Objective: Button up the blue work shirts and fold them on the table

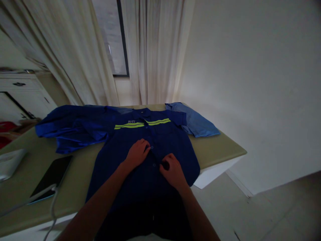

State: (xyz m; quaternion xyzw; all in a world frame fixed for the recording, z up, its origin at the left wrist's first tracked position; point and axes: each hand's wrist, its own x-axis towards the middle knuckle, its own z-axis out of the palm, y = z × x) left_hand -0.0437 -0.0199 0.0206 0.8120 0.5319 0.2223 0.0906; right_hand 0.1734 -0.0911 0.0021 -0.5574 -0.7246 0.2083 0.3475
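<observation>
A dark blue short-sleeved work shirt [132, 144] lies front up on the table, its collar at the far end and its lower part hanging over the near edge. A yellow-green reflective band crosses the chest, and buttons run down the front. My left hand [137, 153] rests on the shirt with its fingers curled together at the front edge, beside a button [151, 147]. Lower and to the right, my right hand [173, 170] has thumb and forefinger bent onto the other front edge, close to another button [154, 165]. Both hands appear to pinch the cloth.
A bright blue garment [75, 132] lies crumpled on the left, and a light blue garment [198, 122] at the far right corner. A dark tablet [51, 175] with a white cable [53, 201] lies on the greenish table [218, 150]. Curtains and a wall stand behind.
</observation>
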